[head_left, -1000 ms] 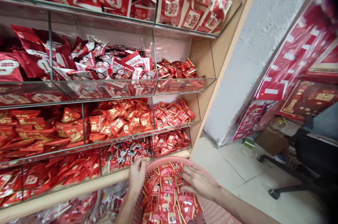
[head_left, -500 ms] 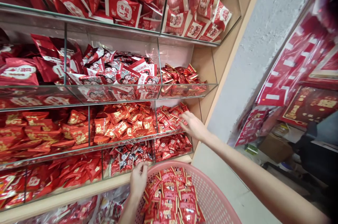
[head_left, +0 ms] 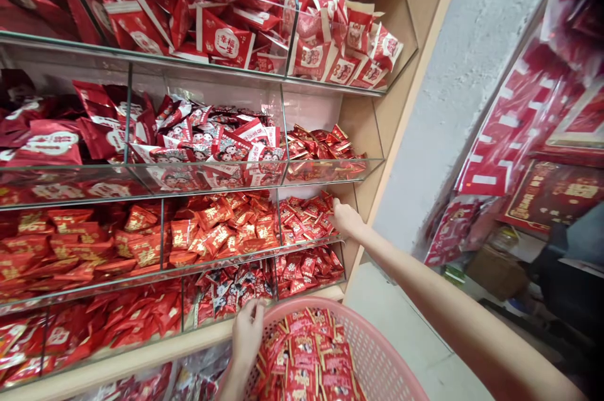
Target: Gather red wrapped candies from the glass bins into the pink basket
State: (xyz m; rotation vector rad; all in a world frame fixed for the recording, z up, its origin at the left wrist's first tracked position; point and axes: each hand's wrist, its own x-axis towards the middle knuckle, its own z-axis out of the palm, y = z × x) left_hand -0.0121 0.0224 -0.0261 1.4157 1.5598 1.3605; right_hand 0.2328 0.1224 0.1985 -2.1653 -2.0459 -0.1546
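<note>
Packets [head_left: 309, 270] lettered “LUCK” and “HAPPY” lie below the right hand [head_left: 348, 221], whose fingers' grip I cannot tell.

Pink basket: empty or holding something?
Holding something: red-and-gold packets lie heaped inside the pink basket, with bare perforated side showing to their right.

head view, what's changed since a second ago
The right hand has left the packets in the pink basket, moving up and forward to the small red packets in a right-end compartment; whether it holds any is hidden. The camera has tilted up slightly. The left hand stays by the basket's rim, and the basket is still loaded.
</note>
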